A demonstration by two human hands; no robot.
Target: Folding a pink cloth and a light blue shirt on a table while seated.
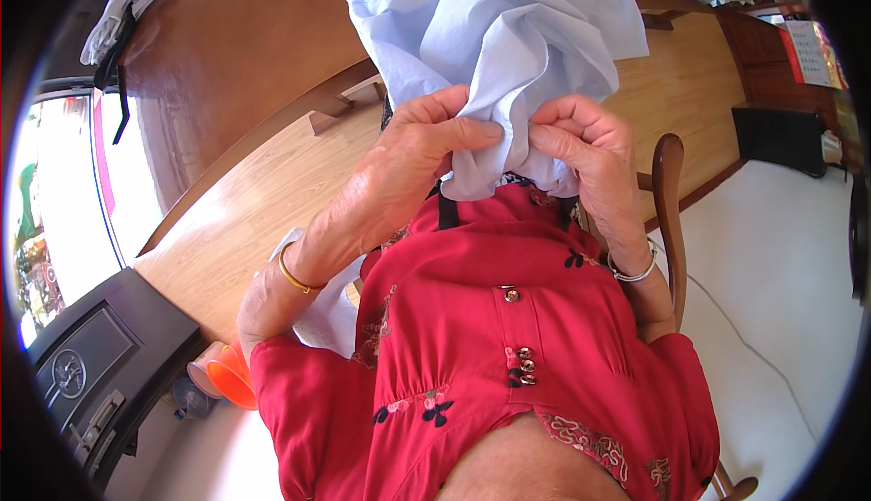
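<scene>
A large piece of light blue fabric [517, 38] lies bunched in loose folds before me, its lower edge hanging over my lap. My left hand [442, 126], with a gold bangle at the wrist, pinches the fabric's edge between thumb and fingers. Close beside it on the right, my right hand [585, 137] pinches the same edge; a silver bangle sits on that wrist. A short gathered stretch of cloth stands between the two thumbs. The fingertips behind the fabric are partly hidden.
A brown wooden table [252, 45] stands at the upper left, with pale garments [133, 7] at its far corner. A wooden chair's curved arm [668, 222] rises by my right forearm. An orange bucket [233, 375] stands near a dark door [109, 365]. A cable [742, 341] crosses the pale floor.
</scene>
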